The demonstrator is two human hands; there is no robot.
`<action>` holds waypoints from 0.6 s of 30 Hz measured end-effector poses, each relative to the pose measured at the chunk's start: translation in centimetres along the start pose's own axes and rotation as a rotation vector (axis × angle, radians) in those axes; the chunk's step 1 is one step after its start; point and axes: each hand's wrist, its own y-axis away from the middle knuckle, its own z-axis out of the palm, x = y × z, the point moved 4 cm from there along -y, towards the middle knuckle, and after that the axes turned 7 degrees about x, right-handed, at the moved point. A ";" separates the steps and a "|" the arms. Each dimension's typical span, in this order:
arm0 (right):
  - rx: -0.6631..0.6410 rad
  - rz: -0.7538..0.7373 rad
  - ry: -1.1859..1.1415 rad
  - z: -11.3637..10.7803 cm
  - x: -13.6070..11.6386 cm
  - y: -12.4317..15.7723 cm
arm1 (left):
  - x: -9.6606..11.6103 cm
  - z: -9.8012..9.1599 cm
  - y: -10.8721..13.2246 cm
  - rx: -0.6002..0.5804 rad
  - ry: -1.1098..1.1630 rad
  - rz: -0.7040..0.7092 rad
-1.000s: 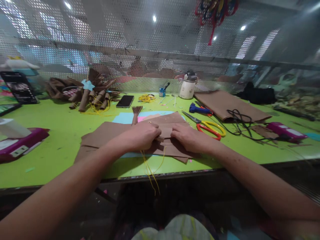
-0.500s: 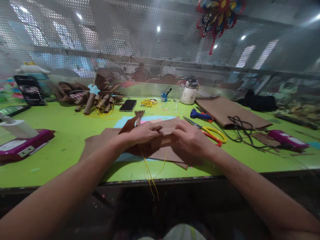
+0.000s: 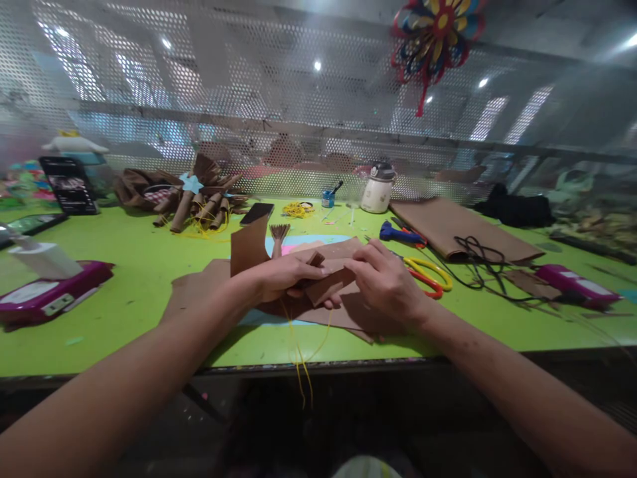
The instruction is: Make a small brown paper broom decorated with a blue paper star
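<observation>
My left hand (image 3: 283, 277) is closed on a folded strip of brown paper (image 3: 328, 284), its thumb on top and fingertips showing below. At the strip's right end, my right hand (image 3: 385, 277) pinches the paper between thumb and fingers. A curled flap of brown paper (image 3: 249, 247) stands up behind my left wrist. Beside the flap rises a small fringed paper piece (image 3: 279, 240). Under both hands lie flat brown sheets (image 3: 192, 292) over light blue paper (image 3: 323, 239). Yellow strings (image 3: 298, 358) hang from beneath my left hand past the table edge.
Scissors with yellow and red handles (image 3: 430, 273) lie right of my right hand, near a blue-handled tool (image 3: 398, 232). Behind are a bottle (image 3: 378, 189), a blue jar (image 3: 328, 198), a phone (image 3: 257, 213) and tied paper rolls (image 3: 184, 207). Purple power strips (image 3: 54, 292) flank both sides.
The paper strip has tilted, and my left fingertips now show under it. The brown flap behind my left wrist stands more upright. My right hand stays at the strip's right end.
</observation>
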 end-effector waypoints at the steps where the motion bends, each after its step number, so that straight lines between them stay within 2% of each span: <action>1: 0.004 -0.003 0.006 0.0 0.0 0.0 | 0.0 0.0 0.1 -0.017 -0.001 0.000; 6: -0.020 0.067 -0.049 0.2 0.2 0.0 | -0.3 -0.4 -0.2 -0.033 -0.032 0.017; 11: 0.028 0.256 -0.350 0.0 0.7 -0.3 | -0.6 -0.1 -0.4 -0.067 -0.019 0.059; 14: -0.071 0.438 -0.530 0.5 1.2 -0.2 | -0.7 0.0 -0.5 -0.043 -0.102 0.126; 18: -0.252 0.636 -0.680 1.4 1.6 0.3 | -0.8 0.0 -0.8 0.007 -0.365 0.216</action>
